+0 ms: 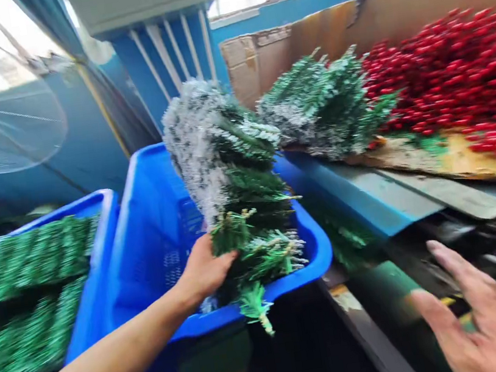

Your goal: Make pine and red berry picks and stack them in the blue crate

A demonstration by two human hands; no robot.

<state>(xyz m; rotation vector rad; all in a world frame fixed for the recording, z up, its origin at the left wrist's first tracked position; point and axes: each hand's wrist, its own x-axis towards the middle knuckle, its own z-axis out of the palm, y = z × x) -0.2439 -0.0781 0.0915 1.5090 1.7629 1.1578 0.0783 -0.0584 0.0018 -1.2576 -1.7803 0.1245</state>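
My left hand (206, 266) is wrapped round the lower left side of a thick bundle of frosted green pine sprigs (246, 174). White flocking covers the bundle's upper left side, and its lower stems rest over the front right of a blue plastic basket (136, 226). One light green sprig tip (256, 308) hangs over the basket's front rim. At the lower right, my right hand (472, 308) has its fingers spread and holds nothing. It is apart from the bundle, above a dark, blurred area beside the bench.
A second blue basket (111, 211) at the left holds rows of green sprigs (23, 261). On the right bench lie another frosted bundle (320, 105) and a heap of red berry stems (458, 76), against cardboard (258, 64). A fan (3, 122) stands at the upper left.
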